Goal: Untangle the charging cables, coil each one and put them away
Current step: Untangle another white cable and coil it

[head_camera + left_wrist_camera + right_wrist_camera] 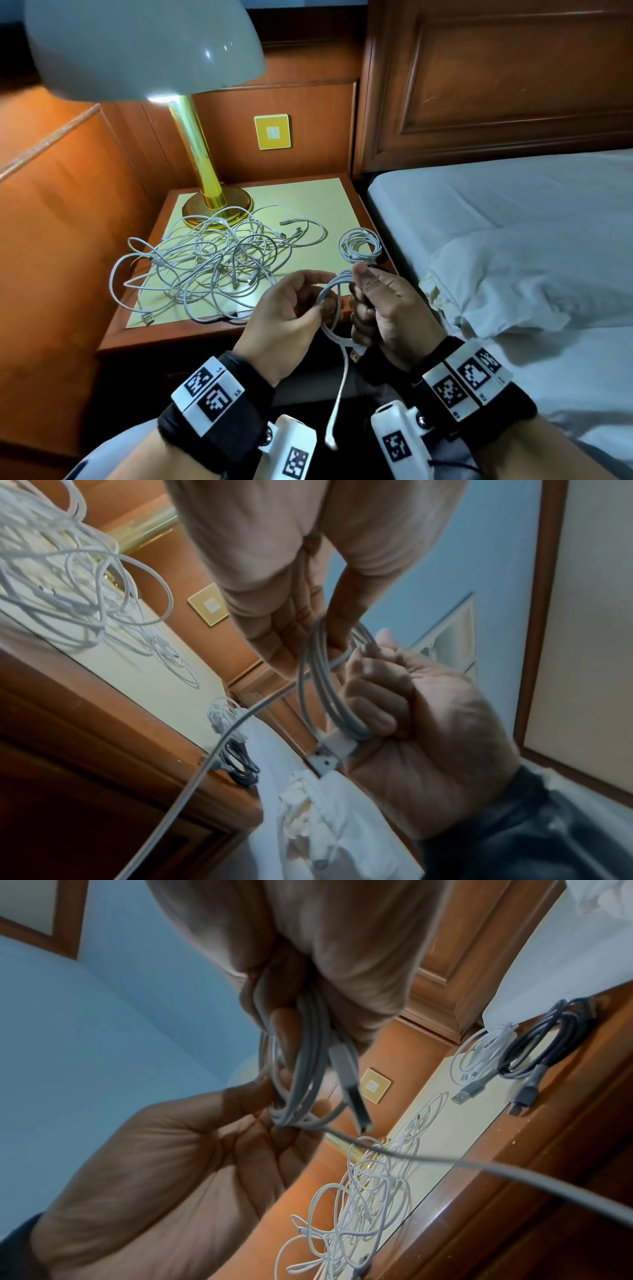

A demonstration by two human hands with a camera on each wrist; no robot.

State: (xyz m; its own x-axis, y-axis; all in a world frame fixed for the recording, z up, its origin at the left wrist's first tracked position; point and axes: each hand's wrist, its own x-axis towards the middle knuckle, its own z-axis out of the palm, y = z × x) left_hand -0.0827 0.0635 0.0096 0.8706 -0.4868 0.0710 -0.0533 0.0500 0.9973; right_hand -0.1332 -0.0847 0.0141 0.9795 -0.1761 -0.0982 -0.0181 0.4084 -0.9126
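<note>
A white charging cable (pixel 334 298) is wound into a small coil in front of the nightstand. My right hand (pixel 359 301) grips one side of it in a fist, with the USB plug (pixel 356 354) sticking out below. My left hand (pixel 322 305) pinches the opposite side of the loops. The cable's loose end (pixel 330 442) hangs down between my wrists. In the left wrist view the coil (pixel 322 696) passes through the right fist (pixel 394 696). A tangle of several white cables (pixel 212 260) lies on the nightstand (pixel 308 198).
A coiled white cable (pixel 359 245) lies at the nightstand's right edge, with a coiled dark cable (pixel 548 1042) beside it. A gold lamp (pixel 205 164) stands at the back left of the top. The bed (pixel 513 205) and a white pillow (pixel 513 274) are to the right.
</note>
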